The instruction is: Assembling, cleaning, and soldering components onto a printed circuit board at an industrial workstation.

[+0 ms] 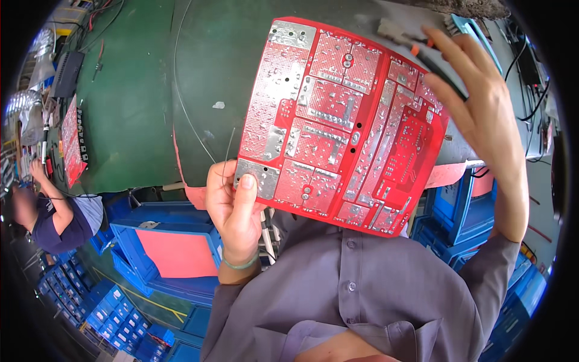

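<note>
Red circuit board (pixel 330 142): over the green table's (pixel 132 90) near edge; probably light, stiff, fragile-jointed; hold by its rims.
Left hand (pixel 234 208): you clamp one corner.
Right hand (pixel 479 99): your fingers are apart, toward the table's right; contact with the black-handled tool (pixel 439 71) looks unclear.

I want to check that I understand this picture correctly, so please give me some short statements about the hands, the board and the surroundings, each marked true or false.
1. The left hand holds the board by its lower left corner. True.
2. The board is mostly blue. False: it is red with silver patches.
3. The right hand is near the right edge of the board. True.
4. The bracelet appears above the board. False: it appears below the left hand.
5. The table has a green surface. True.
6. Another person appears at the right of the picture. False: at the left.
</note>
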Demonstrator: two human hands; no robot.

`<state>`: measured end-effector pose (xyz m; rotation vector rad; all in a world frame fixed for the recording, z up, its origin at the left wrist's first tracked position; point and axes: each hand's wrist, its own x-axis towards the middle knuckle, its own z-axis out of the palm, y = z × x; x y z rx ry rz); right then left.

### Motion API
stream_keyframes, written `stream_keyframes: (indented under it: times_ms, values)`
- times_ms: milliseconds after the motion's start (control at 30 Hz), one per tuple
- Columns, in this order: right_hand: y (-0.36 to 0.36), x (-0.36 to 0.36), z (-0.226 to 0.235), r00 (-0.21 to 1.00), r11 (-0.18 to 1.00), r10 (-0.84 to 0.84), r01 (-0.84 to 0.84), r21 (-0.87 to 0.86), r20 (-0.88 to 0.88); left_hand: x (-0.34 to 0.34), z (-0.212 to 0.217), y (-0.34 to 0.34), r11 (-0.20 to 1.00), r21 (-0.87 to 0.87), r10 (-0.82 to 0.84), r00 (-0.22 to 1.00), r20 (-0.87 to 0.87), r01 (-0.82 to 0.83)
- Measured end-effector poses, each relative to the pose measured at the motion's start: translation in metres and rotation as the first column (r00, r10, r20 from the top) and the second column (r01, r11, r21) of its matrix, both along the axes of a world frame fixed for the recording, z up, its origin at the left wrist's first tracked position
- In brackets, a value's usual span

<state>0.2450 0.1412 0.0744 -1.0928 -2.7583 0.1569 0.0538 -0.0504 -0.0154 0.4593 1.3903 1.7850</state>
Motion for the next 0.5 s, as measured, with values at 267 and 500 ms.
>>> stream_keyframes:
  times_ms: [267,500]
  values:
    - [0.001,-0.004,-0.003,0.985,0.988,0.111,-0.125,0.096,0.135,-0.006,-0.005,-0.008,0.995,0.058,-0.09,0.994,0.054,0.087]
    - [0.002,-0.001,-0.008,0.984,0.98,0.122,-0.139,0.14,0.127,-0.008,-0.005,-0.009,0.993,0.059,-0.104,0.993,0.053,0.1]
